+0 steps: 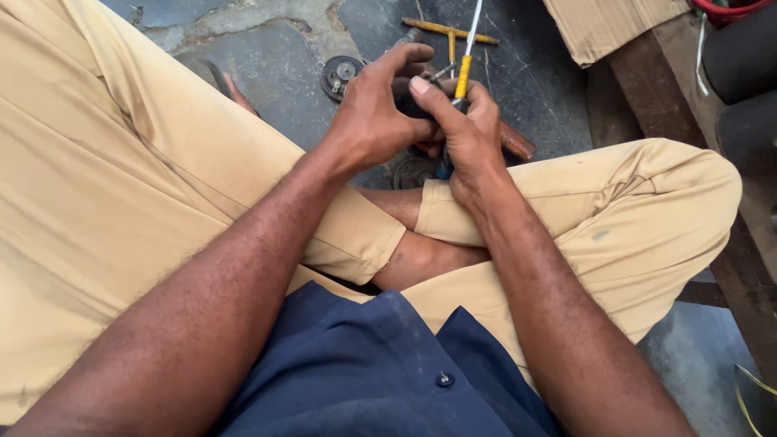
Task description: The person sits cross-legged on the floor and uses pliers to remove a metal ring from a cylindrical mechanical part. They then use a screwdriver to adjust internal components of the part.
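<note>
I sit cross-legged in tan trousers on a dark stone floor. My left hand [374, 113] is closed around a small dark part [405, 103] held above my ankles; most of the part is hidden by the fingers. My right hand [465, 137] grips a thin tool with a yellow and white shaft [464, 69] that points up and away from me, its lower blue end showing below the hand. The two hands touch each other over the part.
A round metal disc [340, 75] lies on the floor beyond my left hand, another disc [411, 171] sits under the hands. A yellow T-shaped tool [449, 34], a wooden handle [516, 142], cardboard [607, 24] and a wooden plank [647, 89] lie at the back right.
</note>
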